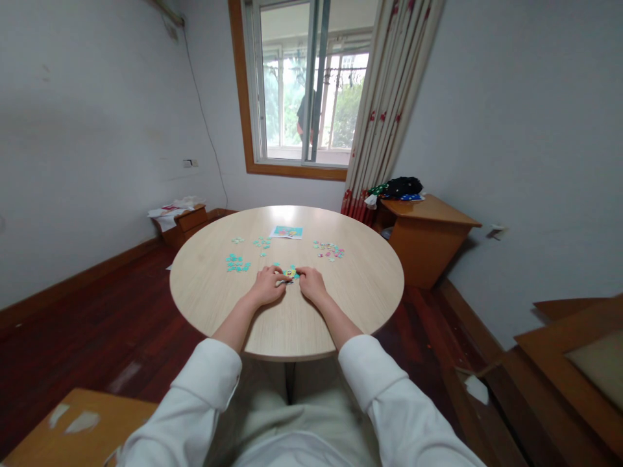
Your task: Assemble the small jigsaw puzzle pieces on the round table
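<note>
- In the head view, one round bench (292,334) carries the loose puzzle pieces and a small part-joined puzzle (291,273).
- This puzzle, yellow and turquoise, lies around the middle of the bench, between the two hands.
- The left hand (268,285) reaches from the near edge, and its fingers touch the left and near side of the puzzle; whether its grip pinches a piece, I cannot tell.
- The right hand (312,283) has its fingertips at the right side of the puzzle; its grip looks narrow, but I cannot tell if it holds a piece.
- Toward the left edge there is a turquoise heap (238,263).
- Toward the far edge lies a picture sheet (287,231), with a pale green group (263,242) just beside it.
- Toward the right edge, a mixed pink heap (330,250) is spread.
</note>
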A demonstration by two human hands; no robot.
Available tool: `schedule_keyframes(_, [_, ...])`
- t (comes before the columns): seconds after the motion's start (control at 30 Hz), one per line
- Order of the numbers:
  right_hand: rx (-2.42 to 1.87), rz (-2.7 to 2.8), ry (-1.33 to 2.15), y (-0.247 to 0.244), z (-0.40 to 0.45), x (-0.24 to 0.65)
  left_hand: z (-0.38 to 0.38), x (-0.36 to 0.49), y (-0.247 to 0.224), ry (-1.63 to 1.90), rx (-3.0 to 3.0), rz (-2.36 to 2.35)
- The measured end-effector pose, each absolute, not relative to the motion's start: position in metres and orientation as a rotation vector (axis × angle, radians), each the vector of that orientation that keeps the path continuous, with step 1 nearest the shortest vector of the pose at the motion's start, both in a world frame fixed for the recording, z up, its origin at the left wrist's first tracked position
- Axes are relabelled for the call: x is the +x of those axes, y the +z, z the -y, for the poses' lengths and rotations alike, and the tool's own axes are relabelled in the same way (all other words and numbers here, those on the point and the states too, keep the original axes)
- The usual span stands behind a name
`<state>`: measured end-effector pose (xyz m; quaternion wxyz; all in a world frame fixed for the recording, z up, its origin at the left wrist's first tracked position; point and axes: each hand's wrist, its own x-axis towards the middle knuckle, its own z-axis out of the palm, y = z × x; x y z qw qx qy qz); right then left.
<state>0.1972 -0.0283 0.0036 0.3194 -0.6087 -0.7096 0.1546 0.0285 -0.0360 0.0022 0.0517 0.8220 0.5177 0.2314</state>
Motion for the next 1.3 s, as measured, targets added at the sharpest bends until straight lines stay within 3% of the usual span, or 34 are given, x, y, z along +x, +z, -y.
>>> schedule_keyframes(0.53, [-1.566,1.789,0.483,-0.001,0.024,0.199,0.033,0.028,-0.002,0.8,2.447,-1.568])
schedule_keyframes(0.97, [-1.467,1.564,0.574,-0.004,0.02,0.203,0.016,0.01,0.003,1.451,1.757,-1.687])
schedule_keyframes(1.3, [-1.45,1.448,0.629,-0.005,0.018,0.206,0.021,0.005,0.013,1.658,1.451,-1.669])
